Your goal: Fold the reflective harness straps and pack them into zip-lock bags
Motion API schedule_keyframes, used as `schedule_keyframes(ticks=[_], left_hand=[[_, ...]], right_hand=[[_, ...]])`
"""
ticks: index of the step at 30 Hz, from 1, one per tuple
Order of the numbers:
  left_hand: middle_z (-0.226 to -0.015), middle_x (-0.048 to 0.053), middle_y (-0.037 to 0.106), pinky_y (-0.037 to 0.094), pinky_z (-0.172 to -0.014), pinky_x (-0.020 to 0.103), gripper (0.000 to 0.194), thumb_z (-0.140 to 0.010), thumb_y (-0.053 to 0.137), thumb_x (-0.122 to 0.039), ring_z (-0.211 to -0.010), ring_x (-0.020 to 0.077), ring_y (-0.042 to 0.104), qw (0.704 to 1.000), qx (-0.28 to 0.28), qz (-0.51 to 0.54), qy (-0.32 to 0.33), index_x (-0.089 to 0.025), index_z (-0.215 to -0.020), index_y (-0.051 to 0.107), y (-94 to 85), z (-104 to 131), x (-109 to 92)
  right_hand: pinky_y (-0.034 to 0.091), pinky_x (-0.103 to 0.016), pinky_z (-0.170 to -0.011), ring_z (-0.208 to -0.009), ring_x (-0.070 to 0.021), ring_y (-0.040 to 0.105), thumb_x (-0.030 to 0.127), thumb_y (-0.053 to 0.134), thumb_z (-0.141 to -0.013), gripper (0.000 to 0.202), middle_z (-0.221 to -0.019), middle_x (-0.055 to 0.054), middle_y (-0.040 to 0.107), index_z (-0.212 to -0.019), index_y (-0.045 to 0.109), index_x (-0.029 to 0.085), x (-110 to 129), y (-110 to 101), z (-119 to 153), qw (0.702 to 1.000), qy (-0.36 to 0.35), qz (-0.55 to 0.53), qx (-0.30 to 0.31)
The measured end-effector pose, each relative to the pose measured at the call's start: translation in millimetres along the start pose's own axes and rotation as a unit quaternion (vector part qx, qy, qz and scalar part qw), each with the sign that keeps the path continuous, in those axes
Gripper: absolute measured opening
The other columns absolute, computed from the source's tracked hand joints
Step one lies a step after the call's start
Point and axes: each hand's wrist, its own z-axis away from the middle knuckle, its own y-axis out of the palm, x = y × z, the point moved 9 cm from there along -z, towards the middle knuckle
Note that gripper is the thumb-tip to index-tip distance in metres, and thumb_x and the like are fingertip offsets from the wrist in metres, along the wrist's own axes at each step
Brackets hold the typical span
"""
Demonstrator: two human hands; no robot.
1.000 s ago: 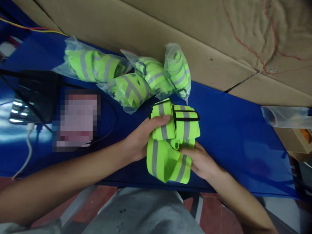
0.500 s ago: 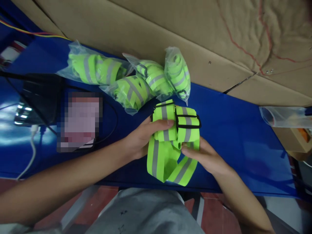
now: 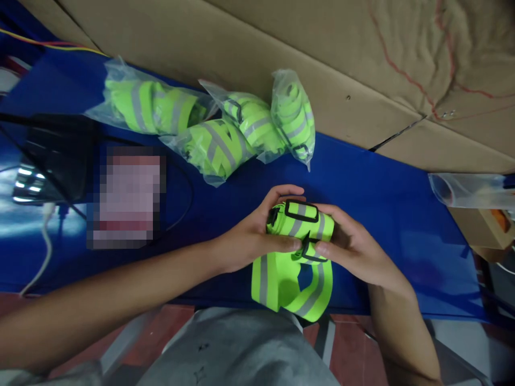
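Between my two hands is a rolled neon-green reflective strap [image 3: 295, 228] with a grey stripe and black buckles. My left hand [image 3: 257, 230] grips the roll from the left, its thumb across the front and a finger stretched behind. On the other side my right hand [image 3: 356, 244] is wrapped round the roll, thumb by the lower black buckle [image 3: 316, 251]. A second black buckle [image 3: 301, 210] lies on top of the roll. Loose strap loops hang below, over the table's near edge. Some fingers of both hands are hidden behind the roll.
Several clear bags of similar green straps [image 3: 219, 147] lie along the back of the blue table [image 3: 382, 214], against a cardboard wall [image 3: 281, 48]. At left are a black device [image 3: 56, 155] with cables and a blurred-out flat item [image 3: 129, 195]. A clear plastic bag [image 3: 466, 190] and a cardboard box [image 3: 483, 225] are at right.
The roll has moved down and turned in my hands, so its buckles face differently. My right hand has come up round its right side. The view has shifted slightly.
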Motion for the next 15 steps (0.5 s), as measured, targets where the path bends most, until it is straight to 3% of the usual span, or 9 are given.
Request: schedule_keyframes(ticks=[3,7,12,15], left_hand=[[-0.151,0.002,0.05,0.055,-0.094,0.03,0.069,-0.073,0.092,-0.022,-0.12,0.0215,0.061,0.999,-0.03,-0.04,0.01,-0.035,-0.131,0.055,-4.7,1.3,-2.2],[-0.153,0.003,0.049,0.052,-0.097,0.03,0.074,-0.072,0.093,-0.025,-0.13,0.0248,0.056,0.995,-0.062,-0.067,0.025,-0.035,-0.135,0.055,-9.1,2.6,-7.3],[-0.156,0.006,0.051,0.055,-0.096,0.035,0.095,-0.075,0.091,-0.023,-0.125,0.0276,0.064,0.998,0.019,-0.004,-0.055,-0.043,-0.152,0.039,0.2,-0.8,14.9],[-0.165,0.003,0.041,0.054,-0.099,0.034,0.099,-0.074,0.092,-0.022,-0.133,0.028,0.061,0.997,0.035,0.007,-0.069,-0.047,-0.154,0.04,0.7,-1.4,23.1]], right_hand=[[0.062,-0.027,-0.078,-0.091,-0.0169,0.071,0.033,0.087,-0.082,0.051,-0.109,0.0,0.074,-0.128,0.066,0.033,-6.0,1.5,-3.5,0.997,0.037,-0.064,-0.002],[0.061,-0.029,-0.08,-0.09,-0.017,0.071,0.034,0.088,-0.08,0.046,-0.107,-0.001,0.074,-0.121,0.069,0.029,-6.0,0.1,-9.6,0.995,0.018,-0.092,-0.023],[0.057,-0.036,-0.105,-0.131,-0.0248,0.063,0.032,0.088,-0.08,0.068,-0.148,-0.003,0.062,-0.142,0.06,0.034,0.6,10.5,-10.6,0.999,-0.019,-0.033,0.003],[0.059,-0.036,-0.104,-0.126,-0.0245,0.068,0.035,0.086,-0.083,0.056,-0.138,-0.001,0.07,-0.136,0.067,0.033,3.5,19.6,-9.3,0.999,-0.03,-0.02,0.024]])
